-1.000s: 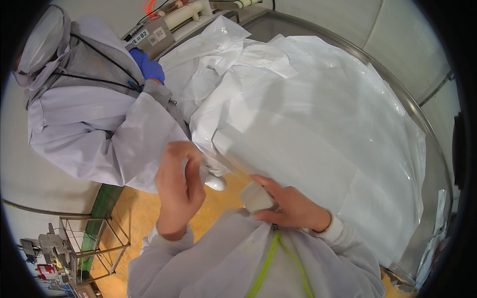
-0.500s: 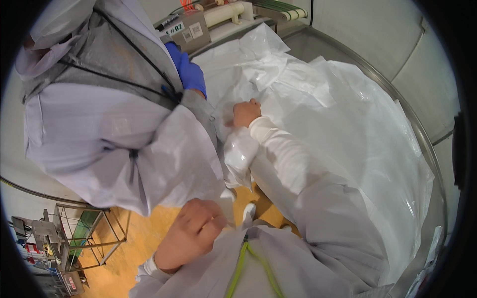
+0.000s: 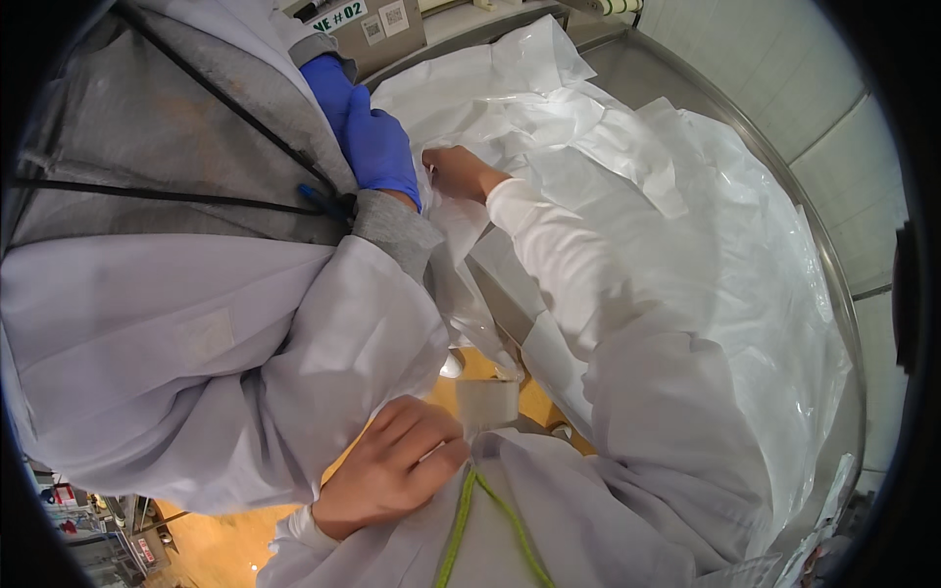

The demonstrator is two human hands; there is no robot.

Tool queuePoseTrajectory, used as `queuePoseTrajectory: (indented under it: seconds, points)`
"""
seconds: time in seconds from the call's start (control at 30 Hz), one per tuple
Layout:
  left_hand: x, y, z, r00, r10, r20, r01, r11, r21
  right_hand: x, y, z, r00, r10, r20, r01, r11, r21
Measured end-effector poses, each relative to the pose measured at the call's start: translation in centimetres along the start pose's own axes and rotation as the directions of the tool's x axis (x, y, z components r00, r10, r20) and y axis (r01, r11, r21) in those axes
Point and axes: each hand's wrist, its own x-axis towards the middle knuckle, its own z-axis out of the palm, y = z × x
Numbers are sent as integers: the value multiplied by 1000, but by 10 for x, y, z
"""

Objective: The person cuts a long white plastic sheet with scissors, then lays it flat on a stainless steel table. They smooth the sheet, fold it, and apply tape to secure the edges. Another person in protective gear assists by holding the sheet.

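A large sheet of white translucent plastic film (image 3: 725, 265), crumpled and layered, covers the metal table. My right hand (image 3: 459, 172) reaches far over it with fingers closed on the film's left edge, where a loose strip hangs down toward the floor. Low in front of my body, my left hand (image 3: 392, 468) is curled closed; its palm side is hidden, so anything inside it cannot be seen. A small pale rectangular piece (image 3: 487, 402) shows just beyond the left hand, kind unclear. Close to my right hand are a co-worker's blue-gloved hands (image 3: 382, 147), one partly behind the other.
The co-worker's body in a pale coat (image 3: 196, 363) fills the left side. A raised metal rim (image 3: 833, 284) curves round the table's right, beside a light wall. At the back stands a grey machine box (image 3: 387, 34). A green-yellow cord (image 3: 456, 529) hangs on my chest.
My right hand has moved a little left and away from me, drawing the film's edge along. The co-worker has leaned closer, and both blue gloves now show. My left hand remains low and curled.
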Motion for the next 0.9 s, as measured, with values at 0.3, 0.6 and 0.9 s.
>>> queuePoseTrajectory:
  seconds: [0.3,0.6,0.9]
  points:
    - [10,-11,1,999,-36,-26,35,997,-66,-113,-4,-54,799,276,534,-164,955,-248]
    - [13,12,-6,970,-239,46,239,971,17,-21,-15,-57,983,120,139,-74,953,-295]
    - [19,5,1,923,-381,57,373,920,116,-4,-11,-59,969,24,-245,-49,994,-95]
